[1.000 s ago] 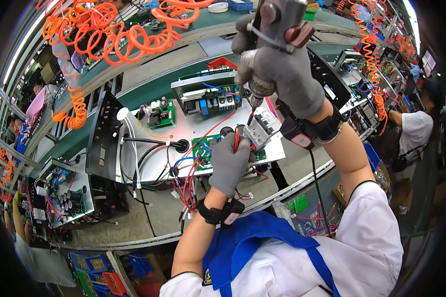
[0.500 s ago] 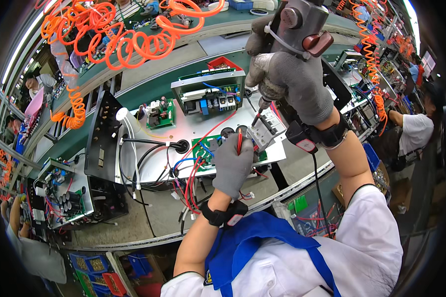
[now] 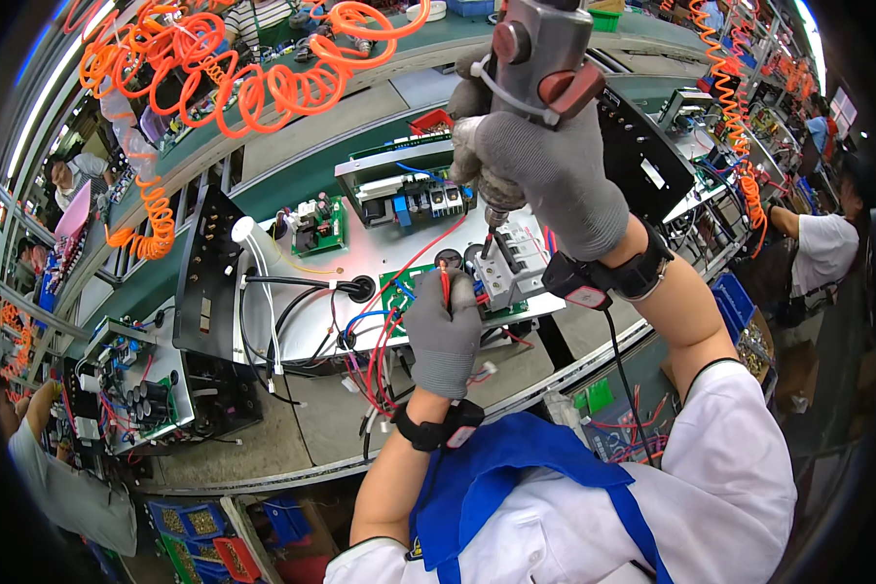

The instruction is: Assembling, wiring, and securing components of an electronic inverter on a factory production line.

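Note:
My right hand point(image 3: 555, 170), in a grey glove, is wrapped round a dark power screwdriver point(image 3: 540, 58) with a red lever. Its bit points down at a silver slotted metal block point(image 3: 509, 277) on the chassis; whether the tip touches is hard to tell. Just left of the block, my gloved left hand point(image 3: 442, 326) pinches a thin red wire point(image 3: 446, 289) that sticks up between the fingers. Round black capacitors point(image 3: 449, 259) stand beside those fingertips. Under the left hand lies a green circuit board point(image 3: 396, 293), partly hidden, with red and blue wires.
The silver chassis plate point(image 3: 302, 326) carries a framed circuit module point(image 3: 404, 190), a small green board point(image 3: 318, 224) and a white tube point(image 3: 253, 238). A black panel point(image 3: 204, 273) stands at left, with another open unit point(image 3: 136, 389) beyond. Orange coiled hoses point(image 3: 253, 68) hang overhead.
The right hand and screwdriver have moved left and slightly down, over the metal block. My left hand has shifted a little left and down, still pinching the red wire.

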The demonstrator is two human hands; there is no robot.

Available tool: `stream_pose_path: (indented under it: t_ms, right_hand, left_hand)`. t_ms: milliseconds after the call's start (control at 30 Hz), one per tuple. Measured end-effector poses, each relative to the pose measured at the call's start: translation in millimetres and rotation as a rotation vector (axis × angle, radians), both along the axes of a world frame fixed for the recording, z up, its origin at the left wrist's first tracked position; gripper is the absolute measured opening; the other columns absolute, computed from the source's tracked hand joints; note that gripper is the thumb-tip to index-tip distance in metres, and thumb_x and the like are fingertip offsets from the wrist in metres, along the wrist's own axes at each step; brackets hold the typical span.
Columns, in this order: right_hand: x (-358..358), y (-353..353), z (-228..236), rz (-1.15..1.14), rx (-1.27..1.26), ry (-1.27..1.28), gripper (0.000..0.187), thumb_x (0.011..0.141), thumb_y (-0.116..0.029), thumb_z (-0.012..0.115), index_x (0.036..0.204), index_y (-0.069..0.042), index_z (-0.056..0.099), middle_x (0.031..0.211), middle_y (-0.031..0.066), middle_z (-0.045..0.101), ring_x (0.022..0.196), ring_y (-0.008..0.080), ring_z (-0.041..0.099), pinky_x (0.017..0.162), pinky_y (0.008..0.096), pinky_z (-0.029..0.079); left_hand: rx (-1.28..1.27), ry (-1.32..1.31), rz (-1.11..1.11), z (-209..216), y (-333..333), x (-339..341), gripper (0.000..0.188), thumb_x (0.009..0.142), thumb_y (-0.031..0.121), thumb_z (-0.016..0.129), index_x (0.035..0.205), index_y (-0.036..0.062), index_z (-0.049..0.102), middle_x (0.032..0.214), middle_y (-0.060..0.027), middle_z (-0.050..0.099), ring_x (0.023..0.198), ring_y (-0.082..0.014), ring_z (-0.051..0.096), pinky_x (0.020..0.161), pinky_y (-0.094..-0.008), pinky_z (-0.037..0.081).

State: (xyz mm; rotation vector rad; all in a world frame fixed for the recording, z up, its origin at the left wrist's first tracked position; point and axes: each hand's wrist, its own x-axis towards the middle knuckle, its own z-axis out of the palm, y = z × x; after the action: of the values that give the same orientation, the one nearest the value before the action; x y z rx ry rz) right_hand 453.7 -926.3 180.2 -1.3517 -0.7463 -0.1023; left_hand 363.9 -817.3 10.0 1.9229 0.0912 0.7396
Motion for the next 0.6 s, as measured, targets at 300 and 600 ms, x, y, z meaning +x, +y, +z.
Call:
stream_pose_path:
  t_ms: [300, 600]
  right_hand:
    - [-7.7, 31.6, -4.1, -0.009, -0.002, -0.072, 0.011, 0.078, -0.010, 0.069, 0.084, -0.002, 0.063, 0.068, 0.0027, 0.065, 0.061, 0.0107, 0.065, 0.056, 0.0277, 0.052]
    - [-16.7, 27.0, 3.4, -0.042, -0.091, -0.046, 0.014, 0.079, -0.011, 0.069, 0.089, -0.002, 0.064, 0.069, 0.0041, 0.066, 0.059, 0.0104, 0.064, 0.054, 0.0279, 0.051]
  left_hand:
    - [0.136, -0.285, 0.224, -18.5, -3.7, -12.2, 0.014, 0.091, 0.011, 0.065, 0.104, 0.0071, 0.066, 0.081, -0.0141, 0.069, 0.066, -0.0302, 0.068, 0.058, -0.0364, 0.052]
    - [0.168, -0.114, 0.067, -18.2, -6.8, -24.7, 0.068, 0.078, 0.046, 0.080, 0.128, 0.0046, 0.056, 0.084, -0.0124, 0.071, 0.067, -0.0311, 0.069, 0.059, -0.0386, 0.054]
